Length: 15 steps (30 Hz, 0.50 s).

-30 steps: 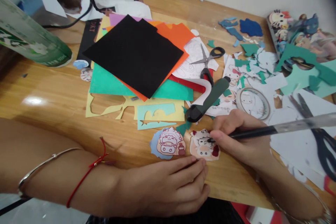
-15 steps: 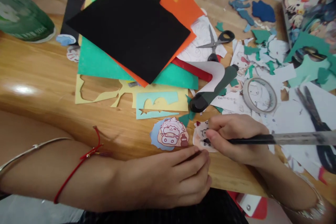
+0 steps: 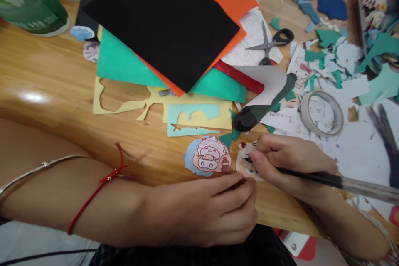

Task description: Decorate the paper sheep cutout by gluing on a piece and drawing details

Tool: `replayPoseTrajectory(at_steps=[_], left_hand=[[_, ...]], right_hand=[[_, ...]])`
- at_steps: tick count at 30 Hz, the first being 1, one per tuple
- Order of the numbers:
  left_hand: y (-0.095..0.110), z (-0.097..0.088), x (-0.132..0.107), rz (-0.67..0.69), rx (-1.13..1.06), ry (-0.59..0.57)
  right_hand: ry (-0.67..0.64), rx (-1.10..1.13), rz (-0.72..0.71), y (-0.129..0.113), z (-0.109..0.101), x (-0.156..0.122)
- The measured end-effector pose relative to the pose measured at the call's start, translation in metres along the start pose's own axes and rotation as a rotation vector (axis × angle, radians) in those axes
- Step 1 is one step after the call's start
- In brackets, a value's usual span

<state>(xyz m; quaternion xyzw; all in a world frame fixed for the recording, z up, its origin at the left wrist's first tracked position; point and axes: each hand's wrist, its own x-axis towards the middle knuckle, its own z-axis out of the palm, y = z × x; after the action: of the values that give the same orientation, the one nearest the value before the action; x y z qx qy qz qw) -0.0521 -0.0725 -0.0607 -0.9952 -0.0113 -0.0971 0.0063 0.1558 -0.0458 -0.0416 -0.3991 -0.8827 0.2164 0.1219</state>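
My right hand (image 3: 289, 162) is closed round a black pen (image 3: 327, 179), whose tip rests on a small white cartoon cut-out (image 3: 246, 166) at the table's near edge. My left hand (image 3: 215, 210) lies just in front of it, fingers curled together, with the fingertips touching the cut-out's lower edge. A second cut-out of a pink cartoon figure on blue paper (image 3: 208, 157) lies just to the left. My left forearm carries a red string and a silver bangle.
A stack of black (image 3: 162, 20), orange, green and yellow paper sheets lies at the centre of the wooden table (image 3: 46, 87). A dark green tool (image 3: 264, 104), scissors (image 3: 271, 43), a tape roll (image 3: 322, 112) and many paper scraps lie to the right. A green bottle (image 3: 28, 2) lies at the far left.
The view has tilted down and shifted. My right hand has moved the pen across the white cut-out, and the pen's shaft now slants lower to the right. The left hand stays beside it.
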Motion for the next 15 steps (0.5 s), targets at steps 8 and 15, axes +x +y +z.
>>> replayPoseTrajectory(at_steps=[8,15], left_hand=[[-0.0033,-0.0027,-0.0033,0.003,0.011,0.019],[-0.0043,-0.0036,-0.0038,0.005,0.024,0.009]], right_hand=[[-0.068,0.029,-0.026,0.0029,-0.0008,0.0008],[-0.08,0.013,-0.053,0.0043,-0.0016,0.0003]])
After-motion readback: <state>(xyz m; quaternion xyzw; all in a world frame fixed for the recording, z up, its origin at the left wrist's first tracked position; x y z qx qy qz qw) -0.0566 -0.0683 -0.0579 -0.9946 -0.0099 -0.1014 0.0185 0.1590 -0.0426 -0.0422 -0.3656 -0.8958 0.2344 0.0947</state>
